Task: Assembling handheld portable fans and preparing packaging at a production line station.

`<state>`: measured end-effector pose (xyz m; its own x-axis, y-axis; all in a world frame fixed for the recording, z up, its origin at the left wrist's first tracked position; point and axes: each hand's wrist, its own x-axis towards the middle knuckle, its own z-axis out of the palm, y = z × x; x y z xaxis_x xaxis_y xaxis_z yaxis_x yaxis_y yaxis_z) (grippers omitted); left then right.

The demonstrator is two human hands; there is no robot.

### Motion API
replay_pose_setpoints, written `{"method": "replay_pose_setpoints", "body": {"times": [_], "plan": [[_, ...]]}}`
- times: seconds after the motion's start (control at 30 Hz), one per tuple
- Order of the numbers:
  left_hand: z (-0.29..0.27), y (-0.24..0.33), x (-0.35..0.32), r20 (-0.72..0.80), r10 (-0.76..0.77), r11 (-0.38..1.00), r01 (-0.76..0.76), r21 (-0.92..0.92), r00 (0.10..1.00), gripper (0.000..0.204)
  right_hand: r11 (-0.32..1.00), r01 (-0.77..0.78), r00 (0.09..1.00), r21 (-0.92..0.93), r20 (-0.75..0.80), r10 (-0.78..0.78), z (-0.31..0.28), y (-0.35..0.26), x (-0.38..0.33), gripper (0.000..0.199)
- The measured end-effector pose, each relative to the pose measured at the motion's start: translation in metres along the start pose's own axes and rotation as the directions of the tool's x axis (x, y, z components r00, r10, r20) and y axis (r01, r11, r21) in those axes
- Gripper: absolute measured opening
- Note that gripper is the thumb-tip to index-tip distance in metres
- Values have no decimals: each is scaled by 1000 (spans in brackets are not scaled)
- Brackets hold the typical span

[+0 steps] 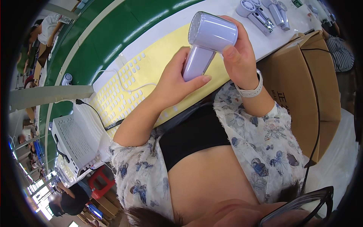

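A lavender handheld fan (213, 34) is held up in front of me, its round head tilted to the upper left. My left hand (179, 77) wraps round the fan's handle, the thumb across its lower end. The fingers of my right hand (242, 56) curl behind the head while the thumb presses near its lower right side. Beneath the fan lies a yellow sheet (151, 55) with rows of small white oval stickers (124, 81). A thin white cable (120, 81) runs over the sheet.
Several similar fans (261, 15) lie on the white table at the upper right. A cardboard box (291, 79) stands to my right, a black cable over it. At left are a grey metal unit (72, 138), a metal post (53, 96) and a green conveyor belt (92, 41). People work farther off.
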<state>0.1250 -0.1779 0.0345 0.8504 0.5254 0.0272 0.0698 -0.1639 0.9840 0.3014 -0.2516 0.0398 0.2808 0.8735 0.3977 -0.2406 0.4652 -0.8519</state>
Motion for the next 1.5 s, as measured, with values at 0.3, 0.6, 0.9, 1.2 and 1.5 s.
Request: {"method": "replay_pose_setpoints", "body": {"times": [0.3,0.6,0.9,1.2,1.5], "plan": [[-13,-11,9,259,-78,964,140,-228,963,62,959,-123,992,254,72,108,-12,-9,5,86],[-4,0,9,-93,198,935,-159,316,976,64,852,-167,982,496,4,189,-19,-2,2,83],[0,7,5,-118,313,877,-239,416,942,65,891,-142,990,432,79,120,-29,4,3,88],[-1,11,-1,-57,243,952,-227,204,968,75,893,-141,988,427,0,156,-22,5,4,84],[-2,8,-7,54,27,981,-16,-196,998,87,869,-147,962,472,-137,237,-8,-4,10,66]]}}
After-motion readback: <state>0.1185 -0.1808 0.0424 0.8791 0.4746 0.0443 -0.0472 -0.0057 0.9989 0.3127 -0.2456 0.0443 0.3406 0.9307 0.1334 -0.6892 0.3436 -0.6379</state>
